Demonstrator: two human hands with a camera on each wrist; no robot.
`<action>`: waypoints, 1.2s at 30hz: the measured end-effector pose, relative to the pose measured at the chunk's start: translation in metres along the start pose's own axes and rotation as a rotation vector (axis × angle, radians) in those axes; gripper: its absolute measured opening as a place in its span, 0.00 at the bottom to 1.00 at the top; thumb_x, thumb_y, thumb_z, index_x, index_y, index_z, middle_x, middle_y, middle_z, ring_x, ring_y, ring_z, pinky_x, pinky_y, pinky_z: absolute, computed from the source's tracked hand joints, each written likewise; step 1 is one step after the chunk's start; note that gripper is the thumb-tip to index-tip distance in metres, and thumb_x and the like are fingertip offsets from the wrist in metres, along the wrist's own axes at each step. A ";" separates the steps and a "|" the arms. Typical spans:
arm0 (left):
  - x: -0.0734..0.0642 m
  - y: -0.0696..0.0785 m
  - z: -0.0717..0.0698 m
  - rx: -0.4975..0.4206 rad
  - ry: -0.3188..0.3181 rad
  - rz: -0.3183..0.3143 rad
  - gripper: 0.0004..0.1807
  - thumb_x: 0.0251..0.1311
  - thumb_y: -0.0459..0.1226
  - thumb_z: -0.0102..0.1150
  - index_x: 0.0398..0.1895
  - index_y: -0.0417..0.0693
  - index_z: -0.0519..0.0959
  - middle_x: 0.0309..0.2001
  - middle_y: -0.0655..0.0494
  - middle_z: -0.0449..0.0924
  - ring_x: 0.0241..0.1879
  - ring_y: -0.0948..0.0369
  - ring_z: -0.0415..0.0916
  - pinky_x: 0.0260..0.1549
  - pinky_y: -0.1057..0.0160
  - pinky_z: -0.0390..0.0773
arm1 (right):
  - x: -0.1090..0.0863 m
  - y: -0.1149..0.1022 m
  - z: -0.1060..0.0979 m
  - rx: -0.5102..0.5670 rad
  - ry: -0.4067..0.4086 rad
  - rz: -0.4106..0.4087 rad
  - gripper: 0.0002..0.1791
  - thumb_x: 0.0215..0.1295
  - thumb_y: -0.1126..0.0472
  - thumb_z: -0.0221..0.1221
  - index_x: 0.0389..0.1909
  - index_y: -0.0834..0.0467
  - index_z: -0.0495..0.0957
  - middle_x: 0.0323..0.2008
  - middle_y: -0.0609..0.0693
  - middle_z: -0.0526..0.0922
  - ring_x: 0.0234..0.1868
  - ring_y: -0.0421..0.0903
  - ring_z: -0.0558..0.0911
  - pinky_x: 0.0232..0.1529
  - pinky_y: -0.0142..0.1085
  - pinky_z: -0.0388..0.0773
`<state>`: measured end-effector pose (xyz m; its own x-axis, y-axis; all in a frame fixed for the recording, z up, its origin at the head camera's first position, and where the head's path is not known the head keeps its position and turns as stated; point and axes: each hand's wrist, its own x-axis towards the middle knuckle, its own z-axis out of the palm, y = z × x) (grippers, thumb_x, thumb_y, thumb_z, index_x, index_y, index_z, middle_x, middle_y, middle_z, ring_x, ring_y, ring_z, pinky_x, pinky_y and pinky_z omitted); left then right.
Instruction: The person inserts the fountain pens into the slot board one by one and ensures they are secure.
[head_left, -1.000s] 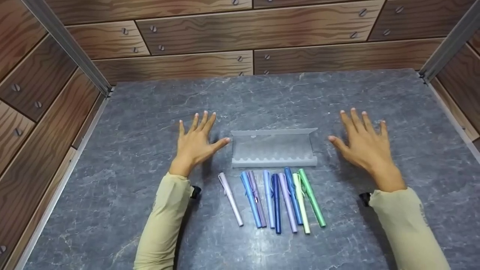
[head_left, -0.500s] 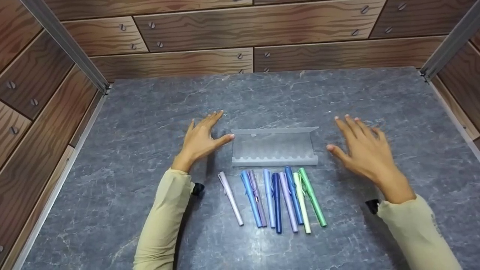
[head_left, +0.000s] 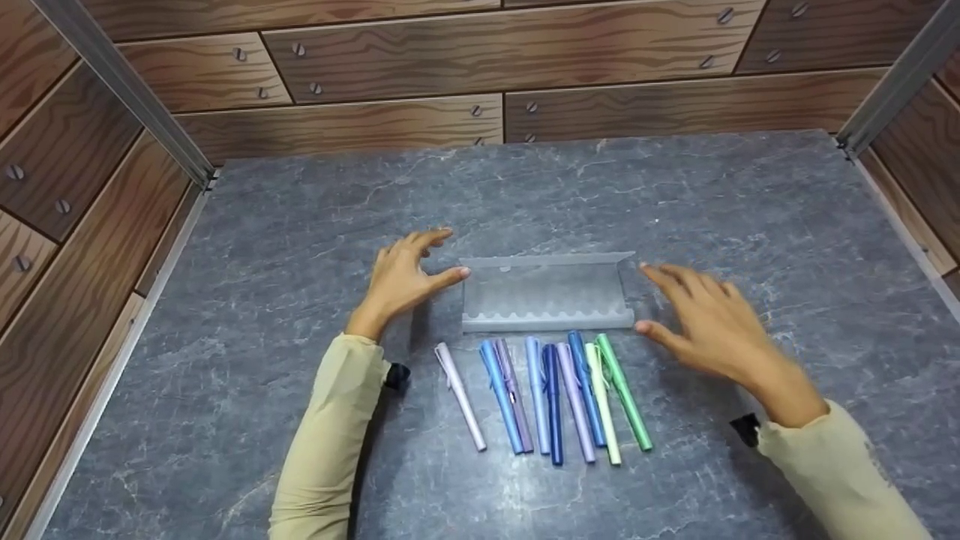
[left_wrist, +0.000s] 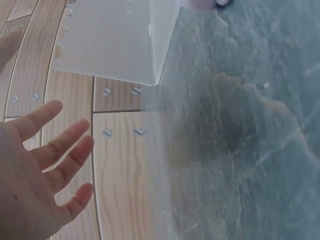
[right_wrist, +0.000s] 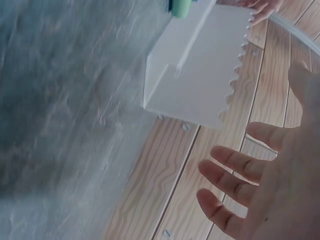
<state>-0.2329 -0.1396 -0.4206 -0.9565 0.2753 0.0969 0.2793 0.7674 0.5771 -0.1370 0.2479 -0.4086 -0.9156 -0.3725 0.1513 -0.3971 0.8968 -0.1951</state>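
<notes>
A clear, frosted plastic pen case lies open on the table, a scalloped strip along its near side. Beside its left end is my left hand, fingers spread and slightly bent; the thumb tip is at the case's edge, and I cannot tell whether it touches. My right hand hovers just off the right end, fingers loosely extended, holding nothing. Both wrist views show the case standing apart from the palms. Several capped pens lie in front of the case, including a pale lilac pen and a green pen.
Between those end pens lie a dark blue pen, a pale green pen and several blue and purple ones, some touching. The grey marbled table is bounded by wood-patterned panels at the back and sides.
My right hand has come left and nearer to the case's right end. My left hand has turned and shifted slightly right, its fingers bending more. Pens and case stay in place.
</notes>
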 end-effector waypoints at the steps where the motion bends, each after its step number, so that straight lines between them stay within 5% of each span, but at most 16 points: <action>1: 0.001 -0.001 0.000 -0.007 0.006 0.002 0.39 0.51 0.64 0.60 0.66 0.60 0.70 0.58 0.53 0.76 0.54 0.52 0.73 0.58 0.47 0.61 | -0.001 -0.001 0.001 0.016 -0.015 -0.004 0.39 0.66 0.39 0.54 0.73 0.53 0.57 0.64 0.62 0.68 0.61 0.64 0.70 0.53 0.59 0.66; 8: 0.004 -0.004 0.003 -0.085 0.015 0.011 0.34 0.52 0.60 0.64 0.60 0.55 0.76 0.43 0.53 0.80 0.41 0.50 0.73 0.46 0.53 0.60 | -0.006 -0.005 0.007 0.116 -0.102 -0.033 0.40 0.64 0.41 0.58 0.72 0.53 0.58 0.53 0.60 0.75 0.51 0.59 0.76 0.48 0.57 0.73; 12: 0.005 -0.006 0.005 -0.119 0.022 0.003 0.30 0.53 0.57 0.65 0.57 0.55 0.78 0.39 0.55 0.80 0.39 0.51 0.74 0.46 0.54 0.61 | -0.007 -0.004 0.011 0.163 -0.158 -0.037 0.40 0.63 0.40 0.58 0.72 0.52 0.58 0.51 0.56 0.77 0.37 0.47 0.76 0.34 0.45 0.75; 16: 0.007 -0.007 0.008 -0.165 0.013 -0.016 0.28 0.53 0.56 0.65 0.55 0.55 0.78 0.37 0.56 0.79 0.35 0.56 0.71 0.41 0.58 0.64 | -0.007 -0.005 0.015 0.215 -0.209 -0.033 0.41 0.62 0.38 0.58 0.71 0.51 0.59 0.48 0.51 0.77 0.28 0.37 0.68 0.27 0.33 0.67; 20: 0.008 -0.008 0.009 -0.216 -0.006 -0.031 0.29 0.53 0.56 0.66 0.55 0.53 0.78 0.37 0.55 0.78 0.32 0.60 0.67 0.33 0.62 0.66 | -0.007 -0.006 0.019 0.251 -0.245 -0.043 0.42 0.60 0.38 0.60 0.71 0.51 0.60 0.44 0.46 0.78 0.30 0.36 0.70 0.27 0.30 0.67; 27: 0.010 -0.009 0.010 -0.270 -0.017 -0.022 0.28 0.53 0.53 0.67 0.54 0.50 0.78 0.38 0.48 0.80 0.33 0.60 0.67 0.33 0.62 0.66 | -0.003 -0.009 0.021 0.271 -0.336 -0.034 0.45 0.56 0.34 0.61 0.70 0.51 0.61 0.41 0.45 0.79 0.31 0.35 0.74 0.29 0.30 0.70; 36: 0.011 -0.010 0.010 -0.305 -0.021 -0.021 0.23 0.54 0.48 0.67 0.52 0.50 0.79 0.34 0.57 0.79 0.30 0.61 0.67 0.31 0.63 0.67 | 0.001 -0.014 0.022 0.288 -0.391 -0.050 0.45 0.54 0.37 0.65 0.69 0.53 0.63 0.33 0.41 0.78 0.25 0.33 0.69 0.27 0.31 0.67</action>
<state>-0.2453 -0.1381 -0.4334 -0.9589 0.2757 0.0675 0.2183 0.5645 0.7960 -0.1342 0.2294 -0.4274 -0.8282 -0.5245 -0.1974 -0.3915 0.7936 -0.4657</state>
